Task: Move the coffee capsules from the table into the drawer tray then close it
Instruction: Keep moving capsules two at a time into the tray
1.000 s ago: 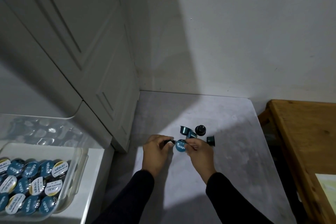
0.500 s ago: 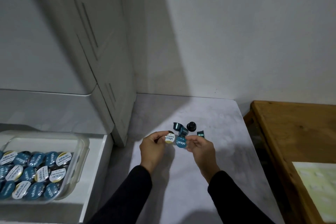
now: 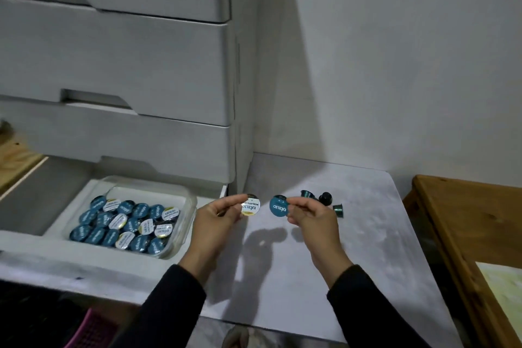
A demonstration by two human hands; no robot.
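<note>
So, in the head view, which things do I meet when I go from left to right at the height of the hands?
Clear tray of capsules in the open drawer → left hand holding a white-lidded capsule → blue-lidded capsule held by the right hand → loose capsules on the table → wooden table.

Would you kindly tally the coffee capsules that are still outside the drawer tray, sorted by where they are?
Held in the left hand, white-lidded capsule: 1
Held in the right hand, blue-lidded capsule: 1
Loose capsules on the table, at and: 3
Total: 5
</note>
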